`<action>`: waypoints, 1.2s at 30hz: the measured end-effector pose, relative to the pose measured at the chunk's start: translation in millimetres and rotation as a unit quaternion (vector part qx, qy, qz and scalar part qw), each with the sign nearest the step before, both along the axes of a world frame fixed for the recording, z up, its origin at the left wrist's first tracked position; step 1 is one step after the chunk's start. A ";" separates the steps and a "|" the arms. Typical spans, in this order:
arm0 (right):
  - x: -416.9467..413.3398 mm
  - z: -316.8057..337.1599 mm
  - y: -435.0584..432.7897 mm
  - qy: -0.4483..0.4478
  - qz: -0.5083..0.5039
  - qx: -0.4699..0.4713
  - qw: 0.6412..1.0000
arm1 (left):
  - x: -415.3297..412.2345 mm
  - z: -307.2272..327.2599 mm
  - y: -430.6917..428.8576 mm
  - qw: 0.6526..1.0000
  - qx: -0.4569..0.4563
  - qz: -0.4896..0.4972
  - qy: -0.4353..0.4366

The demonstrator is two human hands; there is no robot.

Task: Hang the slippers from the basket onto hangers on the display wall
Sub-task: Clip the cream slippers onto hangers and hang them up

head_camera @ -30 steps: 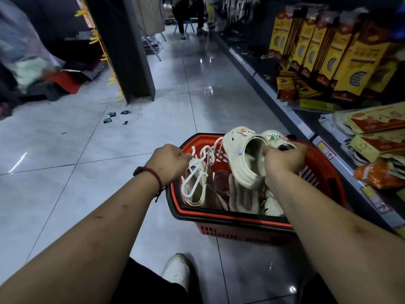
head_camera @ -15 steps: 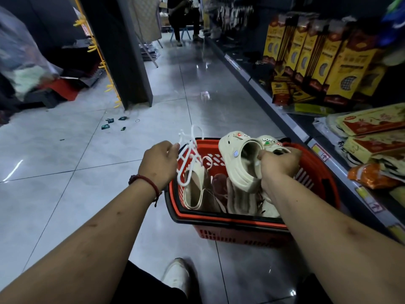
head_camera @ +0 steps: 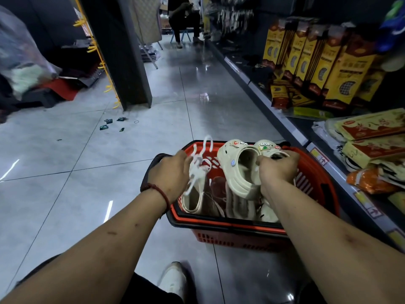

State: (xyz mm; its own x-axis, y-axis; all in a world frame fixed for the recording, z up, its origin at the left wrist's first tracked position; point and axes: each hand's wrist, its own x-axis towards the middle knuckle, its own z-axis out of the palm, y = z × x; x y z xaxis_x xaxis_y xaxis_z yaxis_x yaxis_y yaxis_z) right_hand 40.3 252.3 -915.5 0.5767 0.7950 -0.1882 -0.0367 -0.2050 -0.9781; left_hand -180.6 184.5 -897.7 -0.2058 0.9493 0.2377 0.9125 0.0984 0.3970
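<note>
A red shopping basket (head_camera: 315, 172) with a black rim stands on the tiled floor and holds several cream slippers. My right hand (head_camera: 277, 167) grips a pair of cream clog slippers (head_camera: 238, 167) with small charms, raised above the basket. My left hand (head_camera: 173, 174) holds a white plastic hanger (head_camera: 200, 165) over the basket's left side, its hook pointing up. Another cream slipper (head_camera: 192, 198) leans inside the basket just below the hanger. The display wall is not clearly in view.
Shelves with yellow insole packs (head_camera: 317, 62) and flat packets (head_camera: 372, 137) run along the right. A dark pillar with yellow hooks (head_camera: 118, 58) stands ahead left. Small scraps (head_camera: 109, 125) lie on the floor. A person (head_camera: 184, 16) sits far down the aisle. My shoe (head_camera: 175, 279) shows below.
My left hand has lifted the white hanger up out of the basket. The right hand keeps holding the clog pair at about the same height.
</note>
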 end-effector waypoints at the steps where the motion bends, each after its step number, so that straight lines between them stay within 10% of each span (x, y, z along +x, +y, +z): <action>1: 0.7 -0.9 0.6 -0.001 0.001 -0.002 1.000 | 0.7 -0.8 1.4 0.999 0.029 0.008 -0.011; 13: 8.1 -13.3 0.9 -0.116 0.077 -0.100 0.985 | 7.2 -1.3 10.5 0.984 0.024 0.036 -0.172; 20: 15.8 -14.3 -2.0 -0.197 0.239 -0.252 0.917 | 15.1 -7.4 17.6 0.918 -0.066 -0.033 -0.390; 28: 29.7 15.4 1.1 -0.492 0.370 -0.312 0.724 | 11.2 -9.7 28.0 0.880 -0.113 -0.046 -0.459; 36: 25.6 22.5 7.5 -0.562 0.358 -0.186 0.722 | 11.5 -7.8 29.0 0.869 -0.117 -0.065 -0.477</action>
